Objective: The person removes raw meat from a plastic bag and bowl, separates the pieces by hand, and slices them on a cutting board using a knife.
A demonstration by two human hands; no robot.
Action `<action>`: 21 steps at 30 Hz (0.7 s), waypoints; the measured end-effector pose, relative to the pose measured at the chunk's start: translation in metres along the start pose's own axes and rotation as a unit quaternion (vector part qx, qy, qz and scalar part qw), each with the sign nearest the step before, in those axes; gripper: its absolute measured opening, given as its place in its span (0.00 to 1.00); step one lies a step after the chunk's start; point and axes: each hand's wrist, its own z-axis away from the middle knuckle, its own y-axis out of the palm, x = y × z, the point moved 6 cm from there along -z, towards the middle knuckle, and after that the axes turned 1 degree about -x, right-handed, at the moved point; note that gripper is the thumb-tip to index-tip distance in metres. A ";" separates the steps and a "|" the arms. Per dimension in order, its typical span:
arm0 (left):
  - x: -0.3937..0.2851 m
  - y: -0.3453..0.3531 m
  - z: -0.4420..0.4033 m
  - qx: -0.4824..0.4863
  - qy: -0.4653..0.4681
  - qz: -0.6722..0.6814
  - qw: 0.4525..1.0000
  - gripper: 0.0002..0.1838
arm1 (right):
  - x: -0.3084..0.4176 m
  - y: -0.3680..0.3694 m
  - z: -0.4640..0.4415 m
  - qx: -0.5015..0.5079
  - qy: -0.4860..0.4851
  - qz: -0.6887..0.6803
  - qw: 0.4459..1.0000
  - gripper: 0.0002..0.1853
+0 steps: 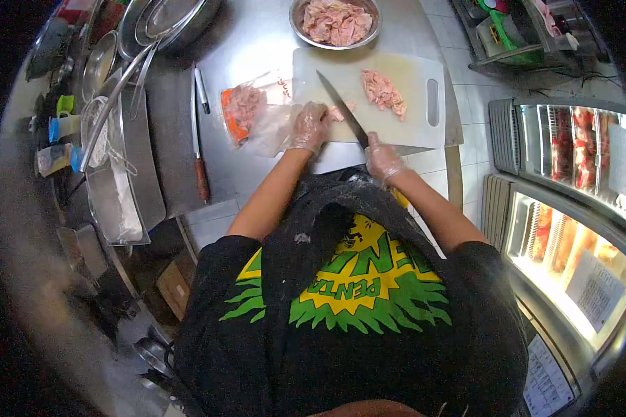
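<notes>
My right hand (384,160), in a clear plastic glove, is closed round the handle of a long kitchen knife (342,105). Its blade slants up and left across a white cutting board (410,69). Left of the blade, my gloved left hand (310,126) has its fingers curled down on a small piece of raw chicken (342,110), which shows partly between hand and blade. A pile of cut raw chicken (384,93) lies on the board right of the knife. Beside my left hand is a clear plastic bag (247,110) with pale meat and an orange print.
A metal bowl (297,29) of raw chicken stands behind the board. Left on the steel table lie a marker pen (202,90) and a wooden-handled sharpening rod (201,177). Farther left are a steel trough (146,167) and metal strainers (170,17). Lit fridges (570,257) stand at right.
</notes>
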 end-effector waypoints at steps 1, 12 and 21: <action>0.001 0.000 0.001 -0.001 -0.003 0.002 1.000 0.07 | 0.001 0.004 -0.001 0.002 0.000 0.003 1.000 0.16; 0.009 0.006 0.009 0.031 0.090 -0.002 0.995 0.05 | 0.033 -0.002 -0.025 0.124 0.101 -0.057 0.986 0.25; 0.016 0.003 0.007 0.121 -0.078 -0.018 0.989 0.10 | 0.071 0.000 -0.118 -0.012 0.020 -0.049 0.999 0.20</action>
